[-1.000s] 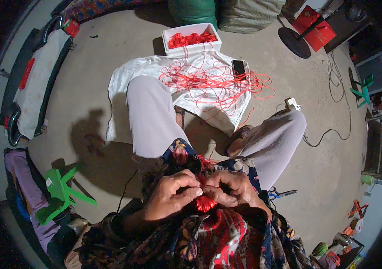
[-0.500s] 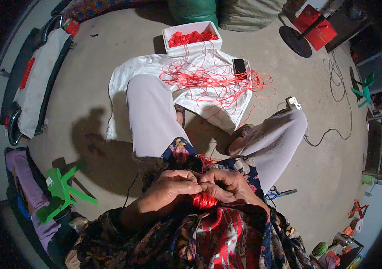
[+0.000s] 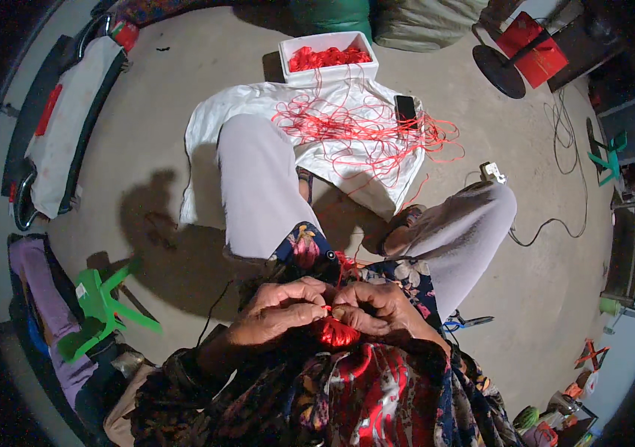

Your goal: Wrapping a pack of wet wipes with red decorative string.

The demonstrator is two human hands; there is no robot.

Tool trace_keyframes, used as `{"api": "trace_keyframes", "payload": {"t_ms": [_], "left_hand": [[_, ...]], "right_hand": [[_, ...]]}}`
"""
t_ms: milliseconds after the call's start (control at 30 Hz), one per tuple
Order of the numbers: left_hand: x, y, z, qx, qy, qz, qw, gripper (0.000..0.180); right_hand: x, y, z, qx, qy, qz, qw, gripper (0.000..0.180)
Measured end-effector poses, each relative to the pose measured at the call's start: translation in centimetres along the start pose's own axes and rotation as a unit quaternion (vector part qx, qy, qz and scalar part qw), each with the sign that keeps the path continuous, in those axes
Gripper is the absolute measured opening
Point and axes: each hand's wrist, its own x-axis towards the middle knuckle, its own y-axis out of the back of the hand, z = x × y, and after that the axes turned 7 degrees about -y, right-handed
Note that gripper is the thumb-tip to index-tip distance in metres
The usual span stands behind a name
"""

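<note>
Left hand (image 3: 276, 307) and right hand (image 3: 377, 307) pinch red cord (image 3: 327, 308) above a shiny red bundle (image 3: 338, 334), lower centre of frame.

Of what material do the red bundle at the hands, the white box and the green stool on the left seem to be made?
Red bundle: probably synthetic cord or ribbon, satiny; bright highlights run along its strands.
White box: likely foam, matte; its thick, pale walls suggest this.
Green stool: probably moulded plastic; its colour is even, its surface looks smooth.
</note>
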Motion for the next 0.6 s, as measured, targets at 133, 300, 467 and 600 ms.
{"api": "trace_keyframes", "payload": {"t_ms": [133,300,467,600], "left_hand": [[-0.3,-0.2,-0.3,-0.015,-0.009,0.013,1.0,0.02],[0.0,0.5,0.0,-0.06,0.01,-0.045,0.997,0.018],[0.3,0.0,0.7,-0.104,0.045,-0.058,0.992,0.016],[-0.2,-0.1,0.0,-0.058,-0.023,-0.023,0.998,0.015]], "right_hand": [[-0.1,0.1,-0.5,-0.014,-0.027,-0.007,1.0,0.012],[-0.6,0.6,0.8,0.018,-0.065,-0.036,0.997,0.011],[-1.0,0.7,1.3,0.019,-0.05,-0.014,0.998,0.012],[-0.2,0.3,0.2,-0.012,-0.047,-0.029,0.998,0.011]]}}
